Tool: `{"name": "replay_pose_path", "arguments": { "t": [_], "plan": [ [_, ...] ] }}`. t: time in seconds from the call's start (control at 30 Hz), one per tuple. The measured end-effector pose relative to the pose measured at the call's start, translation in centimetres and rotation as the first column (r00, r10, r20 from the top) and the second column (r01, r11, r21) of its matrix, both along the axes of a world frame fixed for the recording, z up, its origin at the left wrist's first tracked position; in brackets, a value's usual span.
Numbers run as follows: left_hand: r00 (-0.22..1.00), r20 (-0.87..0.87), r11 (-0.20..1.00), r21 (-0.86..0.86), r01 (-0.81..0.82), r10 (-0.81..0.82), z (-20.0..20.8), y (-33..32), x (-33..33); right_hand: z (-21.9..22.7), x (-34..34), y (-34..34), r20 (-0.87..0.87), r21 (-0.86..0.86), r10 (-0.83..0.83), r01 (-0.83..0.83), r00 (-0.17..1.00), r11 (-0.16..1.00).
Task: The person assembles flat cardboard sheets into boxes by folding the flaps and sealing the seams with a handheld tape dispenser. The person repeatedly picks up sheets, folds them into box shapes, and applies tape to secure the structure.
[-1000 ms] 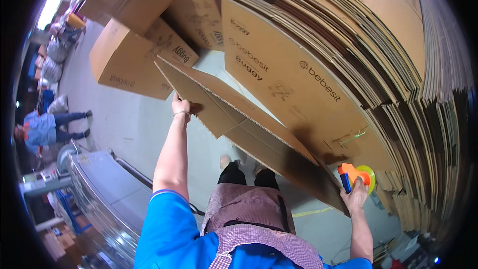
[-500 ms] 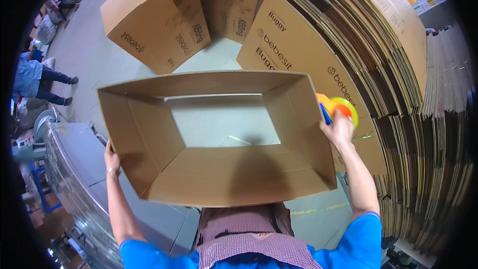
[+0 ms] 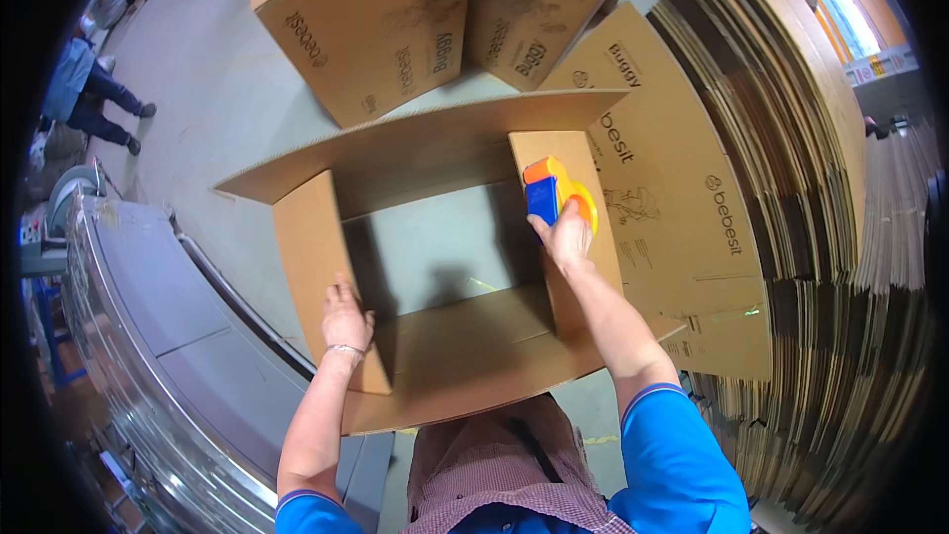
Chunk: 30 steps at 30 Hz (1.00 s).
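In front of me stands a large brown cardboard carton (image 3: 474, 336), with grey floor showing through its middle. Its left flap (image 3: 304, 247) and right flap (image 3: 573, 302) are folded inward, while the long far flap (image 3: 415, 146) and the near one lean outward. My left hand (image 3: 346, 321) lies on the left flap with its fingers stretched out. My right hand (image 3: 568, 239) is closed round a tape dispenser (image 3: 543, 198), blue and orange with a yellow tape roll, over the right flap. Part of the roll is hidden by the hand.
Tall stacks of flattened cartons (image 3: 791, 178) line the right side, with a printed carton sheet (image 3: 672, 237) leaning there. Standing cartons (image 3: 386, 30) are beyond. A grey metal-sided machine (image 3: 178, 287) runs along my left. A person in blue (image 3: 84, 84) stands at far left.
Both hands have moved inward from the carton's outer sides, and the two short flaps are now folded in. The long flaps have spread outward. The tape dispenser has come over the right flap.
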State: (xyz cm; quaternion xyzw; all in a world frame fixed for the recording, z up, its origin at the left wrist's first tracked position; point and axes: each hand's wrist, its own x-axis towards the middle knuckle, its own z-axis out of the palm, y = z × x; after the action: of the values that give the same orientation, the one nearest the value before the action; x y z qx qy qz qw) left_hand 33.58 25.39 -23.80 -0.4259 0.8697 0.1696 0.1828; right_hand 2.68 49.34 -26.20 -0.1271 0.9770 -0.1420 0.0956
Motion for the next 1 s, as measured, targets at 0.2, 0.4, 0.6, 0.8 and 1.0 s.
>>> {"name": "replay_pose_path", "arguments": {
  "t": [0.2, 0.4, 0.6, 0.8, 1.0],
  "plan": [
    [0.873, 0.332, 0.928, 0.232, 0.290, -0.356, -8.1, -1.6, 0.6, -8.0, 0.6, 4.8, -0.107, 0.180, 0.630, -0.609, 0.769, 0.773],
    [0.895, 0.313, 0.947, 0.147, 0.285, -0.318, -13.6, -4.2, 2.0, -11.2, -3.2, 6.0, -0.065, 0.299, 0.856, -0.808, 0.514, 0.508],
    [0.979, -0.173, 0.884, 0.436, 0.172, -0.106, -2.0, -2.0, 5.0, -12.1, -4.5, 6.2, -0.048, 0.328, 0.906, -0.850, 0.422, 0.413],
    [0.838, -0.041, 0.734, 0.461, 0.499, -0.544, 11.2, 9.1, 5.8, -12.2, -6.0, 6.2, 0.027, 0.287, 0.933, -0.896, 0.360, 0.338],
    [0.941, -0.112, 0.901, 0.272, 0.338, -0.319, 8.3, 9.3, 5.5, -9.1, -6.3, 4.0, 0.110, 0.197, 0.910, -0.906, 0.400, 0.374]
  ]
}}
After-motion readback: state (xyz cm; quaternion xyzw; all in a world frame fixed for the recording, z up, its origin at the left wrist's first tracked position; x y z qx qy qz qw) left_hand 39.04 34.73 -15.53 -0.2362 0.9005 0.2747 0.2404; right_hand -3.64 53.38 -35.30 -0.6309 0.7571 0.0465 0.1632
